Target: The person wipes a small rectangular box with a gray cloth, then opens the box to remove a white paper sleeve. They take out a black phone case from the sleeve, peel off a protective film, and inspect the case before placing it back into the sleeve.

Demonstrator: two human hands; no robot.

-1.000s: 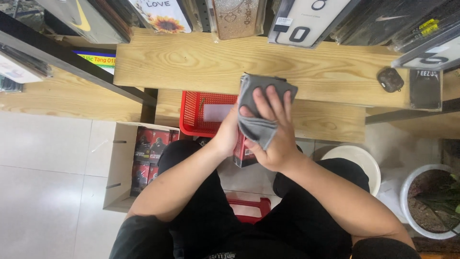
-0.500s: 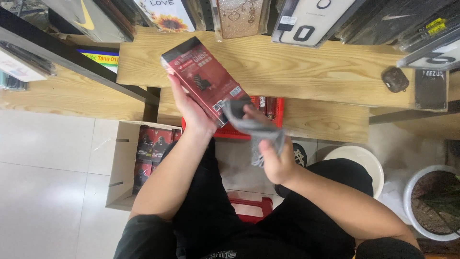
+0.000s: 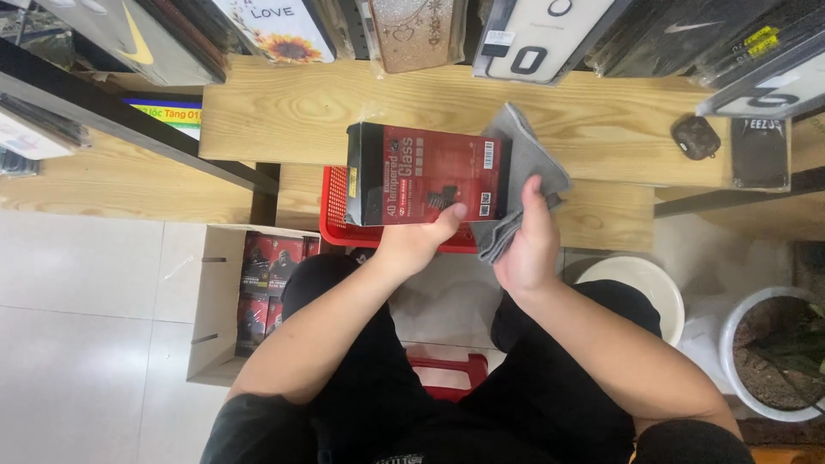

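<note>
Above the lap, a red and black box (image 3: 425,174) is gripped flat by the left hand (image 3: 414,242), thumb on its face. Beside it, a grey cloth (image 3: 522,176) is clutched in the right hand (image 3: 527,245), touching the box's right edge. Beyond, a red basket (image 3: 337,225) is seen against the wooden shelf (image 3: 601,120).

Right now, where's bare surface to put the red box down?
Bare wood on the upper shelf left of the red box, and on the lower shelf right of the grey cloth. Crowded: the far edge under the hanging phone cases, and the red basket.
</note>
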